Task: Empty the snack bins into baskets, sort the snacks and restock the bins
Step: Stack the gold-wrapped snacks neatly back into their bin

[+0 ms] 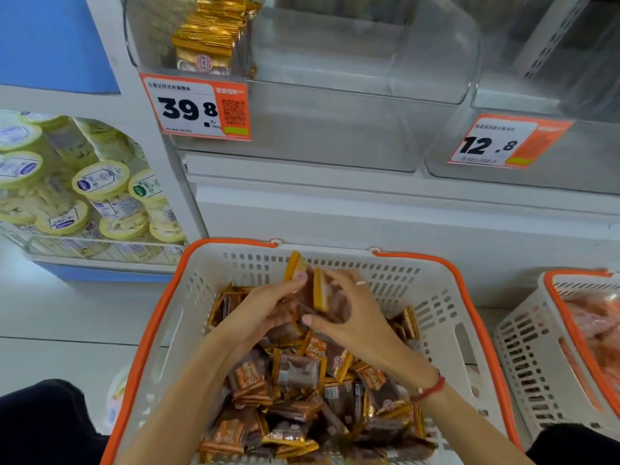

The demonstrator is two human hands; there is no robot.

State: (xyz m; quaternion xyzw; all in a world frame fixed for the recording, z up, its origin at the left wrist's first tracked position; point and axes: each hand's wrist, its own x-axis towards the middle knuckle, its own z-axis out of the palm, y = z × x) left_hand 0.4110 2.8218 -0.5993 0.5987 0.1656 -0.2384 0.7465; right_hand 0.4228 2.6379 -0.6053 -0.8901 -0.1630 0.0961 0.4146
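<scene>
A white basket with an orange rim (pixel 157 317) sits in front of me, filled with brown and gold wrapped snack packets (pixel 302 391). Over its far half, my left hand (pixel 261 310) and my right hand (pixel 349 317) together hold a small stack of these packets (pixel 317 292), fingers curled round it. Above, the clear bin (pixel 335 125) with the 39.8 price tag holds a short row of the same gold packets (pixel 208 45) at its left side; the remainder of that bin looks bare.
A second clear bin (pixel 536 152) tagged 12.8 stands to the right. Another orange-rimmed basket (pixel 523 344) with pinkish packets sits at the right edge. Tubs with yellow lids (pixel 100 182) fill a wire shelf on the left. My dark-clad knees are at both lower corners.
</scene>
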